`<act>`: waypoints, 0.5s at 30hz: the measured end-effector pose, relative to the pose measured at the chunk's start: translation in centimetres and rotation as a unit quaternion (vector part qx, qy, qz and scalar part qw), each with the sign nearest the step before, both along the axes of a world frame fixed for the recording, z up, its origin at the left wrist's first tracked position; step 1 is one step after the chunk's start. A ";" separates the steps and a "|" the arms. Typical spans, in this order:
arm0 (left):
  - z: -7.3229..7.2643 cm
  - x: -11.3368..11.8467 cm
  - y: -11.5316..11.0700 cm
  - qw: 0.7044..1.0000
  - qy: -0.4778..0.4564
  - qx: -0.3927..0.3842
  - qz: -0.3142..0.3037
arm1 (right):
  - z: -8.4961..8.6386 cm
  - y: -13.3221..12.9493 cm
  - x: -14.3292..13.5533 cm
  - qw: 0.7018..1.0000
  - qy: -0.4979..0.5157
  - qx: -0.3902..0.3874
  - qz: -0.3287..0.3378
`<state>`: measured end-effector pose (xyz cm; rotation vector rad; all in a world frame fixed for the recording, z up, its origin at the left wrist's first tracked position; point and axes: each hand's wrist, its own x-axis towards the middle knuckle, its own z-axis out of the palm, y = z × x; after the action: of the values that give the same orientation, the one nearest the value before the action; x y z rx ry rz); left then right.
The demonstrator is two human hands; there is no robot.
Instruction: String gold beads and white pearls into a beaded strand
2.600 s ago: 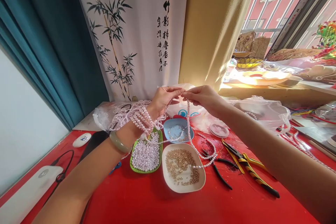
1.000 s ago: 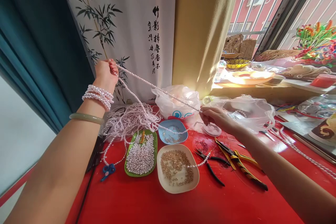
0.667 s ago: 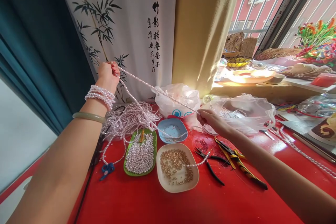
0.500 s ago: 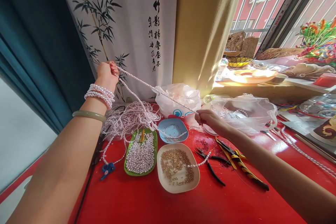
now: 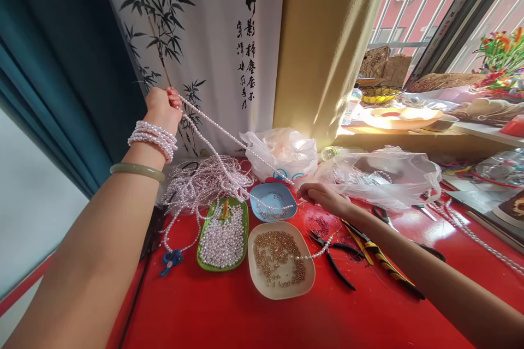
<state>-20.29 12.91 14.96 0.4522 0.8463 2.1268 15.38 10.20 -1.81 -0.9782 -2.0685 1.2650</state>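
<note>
High at the left, in front of the hanging cloth, the left hand point(image 5: 162, 106) is closed around a thin strand of pale pink pearl-like beads point(image 5: 229, 133), which slants down rightward from the fist toward the right hand point(image 5: 323, 197). The right hand's fingers are curled and pressed together just beyond the strand's lower end; whether they pinch a fine thread cannot be told. Around the left wrist sit coiled pink beads point(image 5: 151, 140) and, below them, a smooth grey-green bangle point(image 5: 137, 170).

A second bead length drops from the left fist to a tangled heap of pink bead strands point(image 5: 204, 185) below it. Left of the right hand lies a square blue plastic dish point(image 5: 272, 193); nearer the wearer are a green plastic tray point(image 5: 245, 240) of loose pearly beads and a cream square dish point(image 5: 281, 292) of small gold beads. Black-handled pliers point(image 5: 341, 272) lie below the right hand on the glossy red tabletop point(image 5: 213, 316), and a crumpled translucent plastic bag point(image 5: 380, 174) rests behind it.

Beyond the left hand hang a dark teal curtain point(image 5: 53, 76) and a white cloth printed with bamboo and black characters point(image 5: 216, 38). Past the right hand are a gold curtain point(image 5: 315, 38), a sunlit sill and a barred window.
</note>
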 end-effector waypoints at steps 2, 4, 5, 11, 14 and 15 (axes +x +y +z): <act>0.3 0.3 0.2 1.000 -0.001 -0.001 -0.008 | -0.2 0.3 0.2 1.000 -0.001 0.015 -0.024; 0.4 0.4 0.3 1.000 -0.003 0.001 -0.013 | 0.1 0.8 0.6 0.998 0.005 0.027 -0.051; 0.3 0.4 0.3 1.000 -0.005 0.003 -0.016 | 0.5 1.0 0.9 0.998 0.009 0.030 -0.062; -1.6 0.7 -0.8 0.995 0.009 0.016 -0.097 | 1.5 1.0 2.9 0.999 -0.014 -0.041 -0.012; -3.4 1.8 -1.0 0.989 0.023 0.003 -0.147 | 0.4 1.2 2.9 0.995 -0.036 -0.083 0.041; -3.9 2.2 -1.0 0.988 0.025 0.001 -0.151 | 0.0 1.4 2.6 0.995 -0.035 -0.084 0.050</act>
<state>-18.08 11.96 11.09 0.5977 0.7510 1.8432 18.03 11.57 -1.83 -1.0163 -2.1134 1.4962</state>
